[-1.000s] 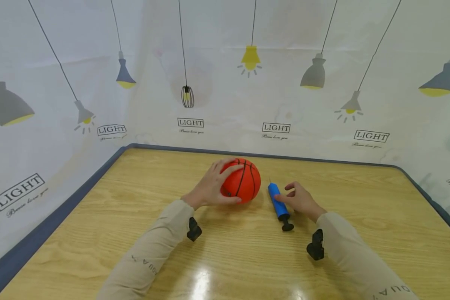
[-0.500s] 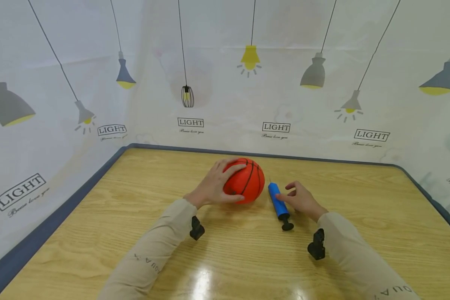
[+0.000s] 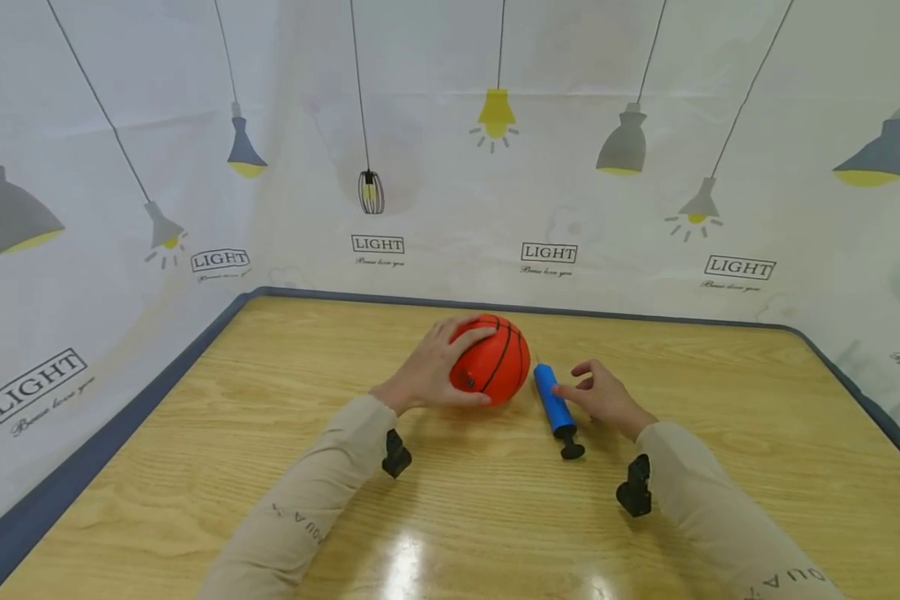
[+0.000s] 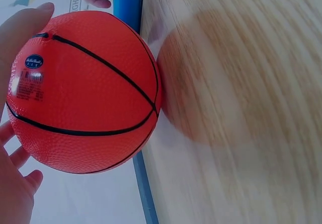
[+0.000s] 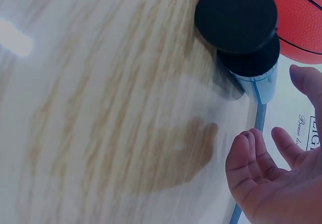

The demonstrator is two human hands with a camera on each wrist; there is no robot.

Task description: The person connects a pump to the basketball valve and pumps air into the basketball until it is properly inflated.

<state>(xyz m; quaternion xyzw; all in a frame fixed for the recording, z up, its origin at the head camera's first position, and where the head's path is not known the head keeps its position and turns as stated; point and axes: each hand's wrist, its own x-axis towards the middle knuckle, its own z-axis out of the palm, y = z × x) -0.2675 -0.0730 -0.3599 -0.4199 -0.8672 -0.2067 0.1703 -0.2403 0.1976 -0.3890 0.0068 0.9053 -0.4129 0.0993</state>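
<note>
My left hand [image 3: 435, 367] holds a small red basketball [image 3: 501, 367] with black seams from its left side, fingers over the top and thumb low on the near side. A label shows on the ball [image 4: 95, 93] in the left wrist view, and the ball rests against the wooden table. Just right of it lies a blue hand pump [image 3: 551, 400], thin needle pointing away and black handle [image 5: 236, 17] towards me. Beside the pump's right side is my right hand [image 3: 603, 398], fingers loosely bent, thumb right at the blue barrel in the head view. Nothing is gripped in it.
The wooden table [image 3: 450, 492] has a dark blue edge [image 3: 375, 296] along its back and sides. White curtains [image 3: 450, 167] printed with lamps surround it. A black wrist camera [image 3: 396, 454] hangs under the left cuff, another camera [image 3: 634, 487] under the right.
The basketball has turned and shifted slightly right, nearer the pump, with my left hand following. My right hand and the pump have stayed nearly in place.
</note>
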